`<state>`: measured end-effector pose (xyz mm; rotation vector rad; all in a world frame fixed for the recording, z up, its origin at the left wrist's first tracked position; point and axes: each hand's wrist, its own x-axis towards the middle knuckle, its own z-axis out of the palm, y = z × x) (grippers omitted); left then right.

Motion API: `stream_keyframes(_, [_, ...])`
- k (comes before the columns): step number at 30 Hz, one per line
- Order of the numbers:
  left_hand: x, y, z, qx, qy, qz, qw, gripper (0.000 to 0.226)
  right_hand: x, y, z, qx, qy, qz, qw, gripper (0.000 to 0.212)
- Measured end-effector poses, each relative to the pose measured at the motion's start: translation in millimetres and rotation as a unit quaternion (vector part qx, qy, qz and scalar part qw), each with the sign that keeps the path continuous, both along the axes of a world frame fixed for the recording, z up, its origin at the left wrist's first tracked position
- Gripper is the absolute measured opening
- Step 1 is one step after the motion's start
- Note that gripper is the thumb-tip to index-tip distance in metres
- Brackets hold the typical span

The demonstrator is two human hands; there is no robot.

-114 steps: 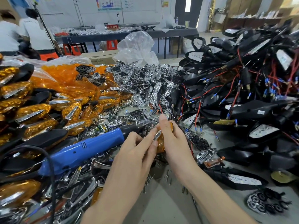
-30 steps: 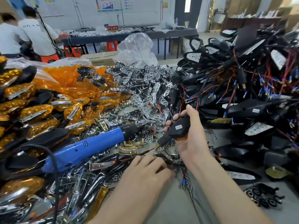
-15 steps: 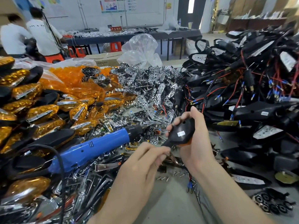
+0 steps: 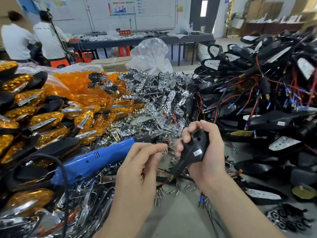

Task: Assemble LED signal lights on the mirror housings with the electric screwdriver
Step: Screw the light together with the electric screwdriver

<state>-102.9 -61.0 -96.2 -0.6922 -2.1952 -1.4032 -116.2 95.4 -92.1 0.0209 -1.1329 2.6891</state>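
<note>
gripping mirror housing (image 4: 197, 143) in right hand (image 4: 212, 158)

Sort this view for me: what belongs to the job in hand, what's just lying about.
In the job: mirror housing gripped by right hand; small chrome piece pinched by left hand; blue electric screwdriver; loose screws; amber lenses.
Lying about: clear plastic bag; cardboard box; red stools.
</note>
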Motion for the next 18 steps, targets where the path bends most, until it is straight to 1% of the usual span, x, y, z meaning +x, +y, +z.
stream_keyframes(2, [1,2,4,0.034,-0.021,-0.009,0.999,0.025,0,0,0,0.006,0.0,0.001,1.0,0.023])
stream_keyframes(5, [2,12,13,0.061,-0.054,-0.045,0.996,0.038,-1,-2,0,0.026,-0.019,-0.005,0.999,0.024])
stream_keyframes(9, [2,26,23,0.018,-0.027,-0.06,0.998,0.048,-5,-7,-3,0.123,-0.072,-0.044,0.989,0.021])
stream_keyframes(11, [0,30,25,0.003,-0.016,-0.049,0.999,0.059,-5,-10,-5,0.156,-0.071,-0.061,0.983,0.026])
stream_keyframes(13, [-2,32,27,-0.012,-0.007,-0.035,0.999,0.067,-5,-11,-7,0.169,-0.059,-0.08,0.981,0.029])
stream_keyframes(15, [-4,32,29,-0.018,0.003,-0.028,0.999,0.065,-5,-12,-7,0.181,-0.051,-0.09,0.978,0.027])
stream_keyframes(18, [-6,32,32,-0.032,0.015,-0.023,0.999,0.054,-5,-11,-4,0.187,-0.045,-0.087,0.978,0.024])
